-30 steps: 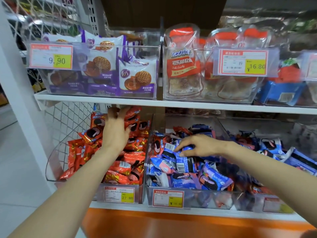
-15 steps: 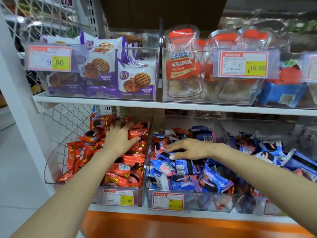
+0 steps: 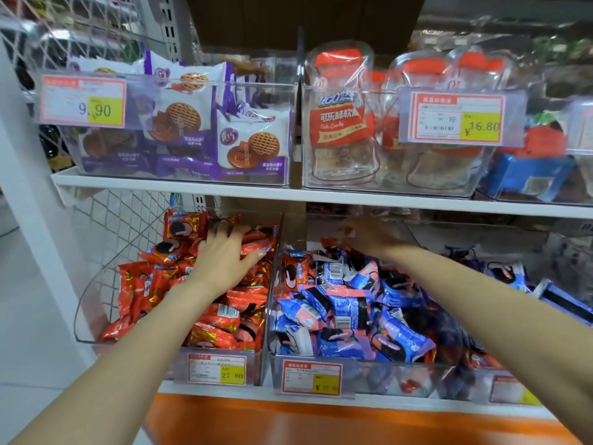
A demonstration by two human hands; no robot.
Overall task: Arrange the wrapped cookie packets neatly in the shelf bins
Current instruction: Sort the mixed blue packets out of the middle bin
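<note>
Red wrapped cookie packets (image 3: 221, 319) fill the left clear bin (image 3: 93, 303) on the lower shelf. My left hand (image 3: 224, 256) rests on top of them near the back, fingers spread and fairly straight. Blue and pink packets (image 3: 346, 309) are heaped in the middle clear bin (image 3: 378, 379). One red packet (image 3: 290, 274) lies among them at that bin's left wall. My right hand (image 3: 369, 239) reaches deep toward the back of the blue bin under the upper shelf. It is blurred, so its fingers and anything in them cannot be made out.
The upper white shelf (image 3: 288, 196) hangs low over both hands. It carries a bin of purple-and-white cookie bags (image 3: 250, 146) and clear orange-capped candy bags (image 3: 343, 123). Wire mesh (image 3: 106, 220) closes the left side. More blue packets (image 3: 510, 277) sit to the right.
My right hand has left the front of the blue packets and gone up and back into the rear of the bin. My left hand stays on the red packets, shifted slightly.
</note>
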